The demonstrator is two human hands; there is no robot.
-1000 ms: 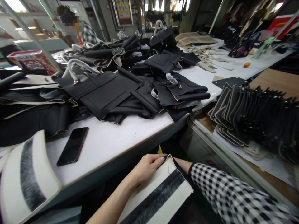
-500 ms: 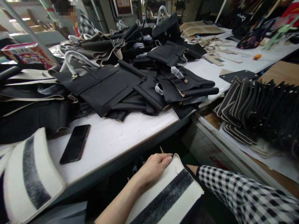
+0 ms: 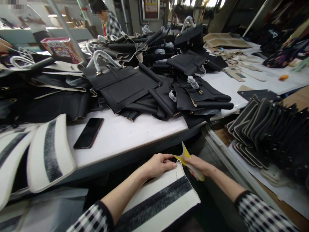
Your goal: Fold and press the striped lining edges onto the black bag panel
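Observation:
A white bag panel (image 3: 154, 206) with dark stripes lies below the table edge, towards me. My left hand (image 3: 156, 166) grips it by its upper edge, thumb on the white face and index finger stretched towards the corner. A loose thread shows near that corner. In my right hand (image 3: 196, 164) is a pair of yellow thread snips (image 3: 184, 155), its two pointed tips apart, close to the corner and the left index fingertip. Part of the snips is hidden by the fingers. Similar striped white panels (image 3: 64, 158) hang over the table edge at the left.
A phone (image 3: 88, 132) lies on the white table (image 3: 135, 135). Black bags (image 3: 123, 87) with wrapped handles are heaped behind it. On the right, black pieces (image 3: 272, 129) stand in a row beside a metal rail (image 3: 224, 154). A person in a checked top (image 3: 113, 25) is at the back.
My right hand has come out from behind the panel into view, holding the yellow snips at its corner. My left hand stays on the panel's edge. The view has shifted left.

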